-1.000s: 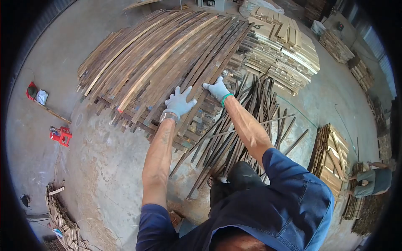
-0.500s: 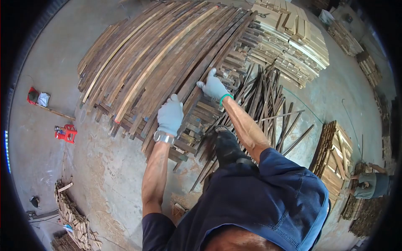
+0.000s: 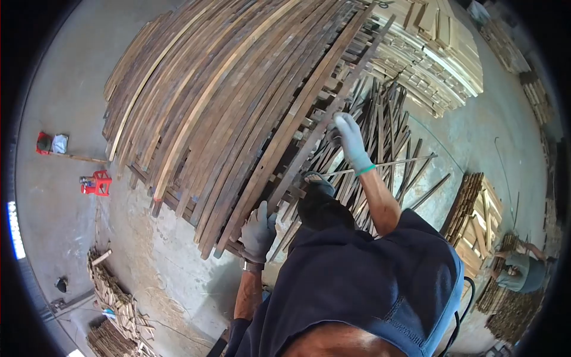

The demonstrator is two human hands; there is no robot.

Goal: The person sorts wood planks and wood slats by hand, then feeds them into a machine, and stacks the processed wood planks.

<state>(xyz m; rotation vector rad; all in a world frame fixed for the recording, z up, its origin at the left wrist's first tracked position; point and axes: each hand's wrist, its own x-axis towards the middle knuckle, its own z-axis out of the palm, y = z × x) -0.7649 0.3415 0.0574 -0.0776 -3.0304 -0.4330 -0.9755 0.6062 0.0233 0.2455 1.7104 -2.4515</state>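
Note:
A long dark wooden strip [image 3: 311,141] runs slantwise along the right side of a pile of wooden strips [image 3: 238,113], apart from the rest. My right hand [image 3: 352,143], in a pale glove with a green cuff, is closed on this strip around its middle. My left hand [image 3: 258,233], also gloved and with a metal watch at the wrist, grips the strip's near end. Its fingers are partly hidden. Shorter cross pieces show beneath the strip.
Loose dark sticks [image 3: 380,128] lie heaped right of the pile. Pale boards [image 3: 437,65] are stacked behind. A red stool [image 3: 102,183] stands on the floor at left. Another person [image 3: 520,272] is beside wood stacks at far right.
Both hands have moved from the pile's right edge toward my body and to the right. The dark strip has come away from the neighbouring strips with them.

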